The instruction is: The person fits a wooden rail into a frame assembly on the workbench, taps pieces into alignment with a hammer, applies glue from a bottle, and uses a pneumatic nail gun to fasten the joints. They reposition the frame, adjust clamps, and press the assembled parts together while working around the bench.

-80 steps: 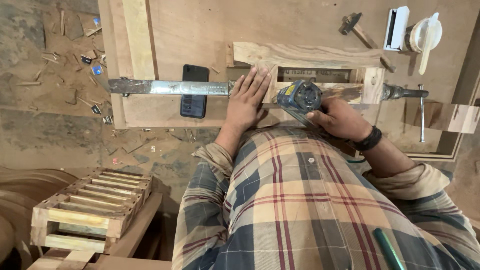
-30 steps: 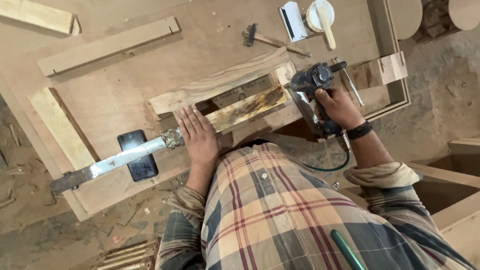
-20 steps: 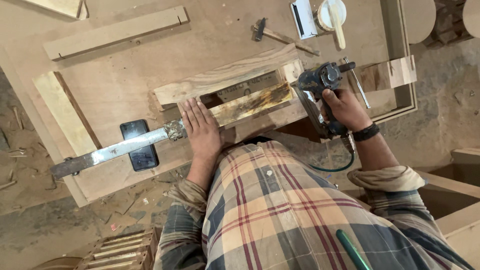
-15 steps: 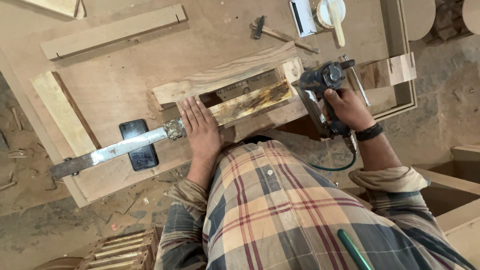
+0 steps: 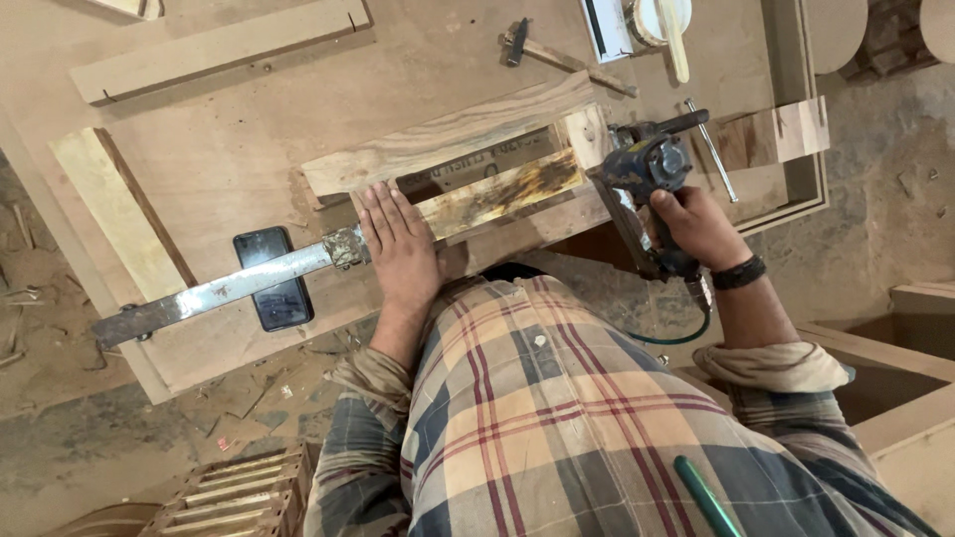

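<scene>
Looking straight down on a plywood worktop [image 5: 249,149] with a wooden frame [image 5: 468,169] lying on it. The left hand [image 5: 403,254] is spread flat, fingers fully open, pressing down on the near rail of the frame, right where a stained, yellowish strip of wood [image 5: 497,191] runs along it. It isn't gripping anything, just palm and fingers resting on the wood.

The right hand [image 5: 696,224] is wrapped tight around the handle of a blue nail gun [image 5: 642,184], fingers closed all the way round. The gun's nose sits against the right end of the frame, touching the short end block there. A green hose [image 5: 676,338] curls off the bottom of the handle towards the person's body. There's a black band on that wrist.

A long flat metal bar [image 5: 214,293] sticks out to the left from under the left hand, and it lies across a dark phone [image 5: 274,283] that's face up on the worktop. Further back there's a hammer [image 5: 557,55], and beside it a white glue pot [image 5: 662,20] with a stick in it. 2 loose wood battens [image 5: 214,45] lie at the far left side, well apart from the frame. A small slatted crate [image 5: 234,487] sits on the floor below the worktop edge. Plaid shirt fills the bottom of the view.
</scene>
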Available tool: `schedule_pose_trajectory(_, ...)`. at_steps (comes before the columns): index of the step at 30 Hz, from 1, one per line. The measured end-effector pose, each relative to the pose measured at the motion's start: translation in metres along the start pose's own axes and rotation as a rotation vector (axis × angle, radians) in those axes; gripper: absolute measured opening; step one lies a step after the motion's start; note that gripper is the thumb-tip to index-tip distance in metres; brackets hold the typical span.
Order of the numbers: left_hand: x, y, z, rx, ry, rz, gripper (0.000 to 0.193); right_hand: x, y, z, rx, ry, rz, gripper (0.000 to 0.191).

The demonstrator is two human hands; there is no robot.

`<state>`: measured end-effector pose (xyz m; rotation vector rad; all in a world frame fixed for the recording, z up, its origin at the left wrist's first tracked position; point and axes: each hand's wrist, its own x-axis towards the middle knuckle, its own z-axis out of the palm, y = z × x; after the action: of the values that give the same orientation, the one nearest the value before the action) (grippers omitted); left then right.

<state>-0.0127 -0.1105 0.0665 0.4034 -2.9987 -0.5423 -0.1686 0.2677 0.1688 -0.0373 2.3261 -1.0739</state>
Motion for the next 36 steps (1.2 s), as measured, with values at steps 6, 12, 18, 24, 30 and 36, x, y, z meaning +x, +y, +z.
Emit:
schedule_pose_trajectory(6,0.0,0.001,-0.01,-0.012,-0.02,0.005,0.113,-0.006,0.017,0.0,0.061,-0.015,0.02,0.055)
schedule_pose_trajectory(12,-0.003,-0.005,-0.019,-0.002,-0.012,0.069,0.116,-0.014,0.008,0.007,0.233,0.047,-0.088,0.045)
schedule_pose_trajectory(18,-0.022,-0.015,-0.031,-0.185,-0.045,0.175,0.095,-0.006,-0.069,0.043,0.53,-0.049,-0.471,0.06)
schedule_pose_trajectory(24,-0.07,-0.027,-0.044,-1.196,-0.238,0.108,0.046,0.035,-0.165,0.172,1.125,-0.279,-0.412,0.087)
schedule_pose_trajectory(30,-0.108,-0.085,-0.063,-1.289,0.036,-0.066,0.03,0.081,-0.233,0.306,1.392,-0.579,0.099,0.088)
schedule_pose_trajectory(36,-0.046,-0.231,-0.121,-0.222,0.441,-0.29,0.022,0.137,-0.286,0.392,0.67,-0.678,-0.216,0.049)
